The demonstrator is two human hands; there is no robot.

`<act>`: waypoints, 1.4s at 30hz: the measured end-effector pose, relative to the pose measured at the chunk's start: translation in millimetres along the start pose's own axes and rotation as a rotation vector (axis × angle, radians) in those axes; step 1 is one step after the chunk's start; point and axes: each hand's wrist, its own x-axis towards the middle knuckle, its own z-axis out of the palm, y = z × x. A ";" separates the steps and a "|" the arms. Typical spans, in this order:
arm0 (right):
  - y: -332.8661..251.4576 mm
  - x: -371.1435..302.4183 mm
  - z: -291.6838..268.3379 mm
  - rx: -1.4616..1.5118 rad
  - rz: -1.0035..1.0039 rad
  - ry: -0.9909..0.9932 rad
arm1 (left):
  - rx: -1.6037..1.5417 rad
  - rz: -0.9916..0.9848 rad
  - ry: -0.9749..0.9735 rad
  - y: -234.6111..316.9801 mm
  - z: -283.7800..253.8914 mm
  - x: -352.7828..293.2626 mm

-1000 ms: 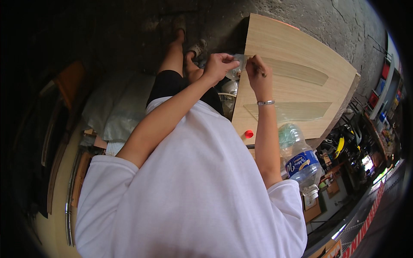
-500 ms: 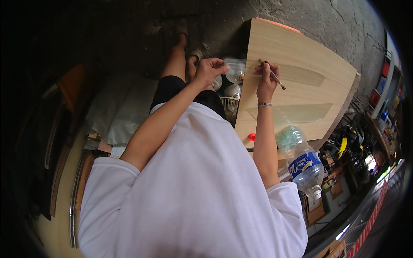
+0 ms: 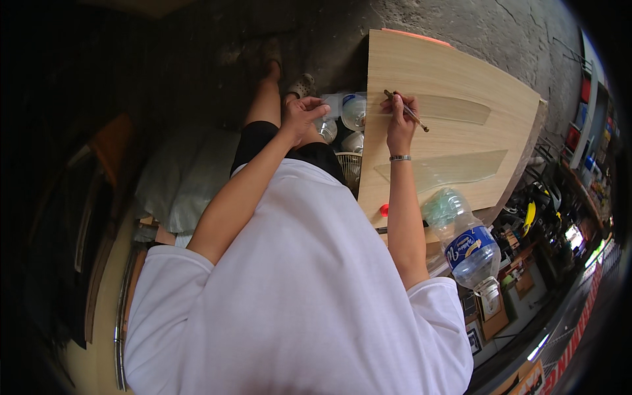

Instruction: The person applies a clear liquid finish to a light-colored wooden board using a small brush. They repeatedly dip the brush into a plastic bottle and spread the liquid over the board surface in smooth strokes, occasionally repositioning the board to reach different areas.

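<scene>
A slim tool [image 3: 417, 120] is held above the left part of a wooden board [image 3: 411, 66], pinched between thumb and fingers of the right hand [image 3: 399, 124]. Its long axis is slanted, one end being directed toward the board's far left, the other toward its near right. A straight, brownish shaft with darker ends is seen. Left of the board, a clear piece [image 3: 332, 104] is pinched by the left hand [image 3: 304, 117]; whether it is joined to the clear strip [image 3: 457, 110] on the board cannot be told. The board is pale and grained; a second clear strip [image 3: 454, 168] and a red cap [image 3: 384, 210] are laid nearer its near edge. Near that edge, a large bottle [image 3: 473, 247] is placed. Beyond the board, cracked concrete floor [image 3: 454, 16] is exposed; right of it, cluttered shelving [image 3: 586, 191] is seen.
</scene>
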 end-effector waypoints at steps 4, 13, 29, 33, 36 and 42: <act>-1.1 1.0 -1.6 -0.023 0.019 -0.020 | -0.010 0.037 0.009 8.1 26.7 -8.3; -30.6 0.5 7.7 -0.550 -0.204 -0.263 | 0.149 0.013 0.182 5.7 66.7 5.0; -42.5 12.1 17.3 -0.737 -0.272 -0.385 | 0.148 0.014 -0.007 -0.1 58.3 14.2; -38.3 13.4 15.5 -0.737 -0.291 -0.403 | 0.216 -0.011 -0.064 -0.8 51.8 20.9; -36.4 -5.6 10.9 -0.729 -0.242 -0.411 | 0.198 -0.002 -0.077 -3.9 51.7 22.0; -27.1 -40.5 -7.0 -0.452 -0.124 -0.207 | 0.213 0.066 -0.030 0.4 46.4 15.8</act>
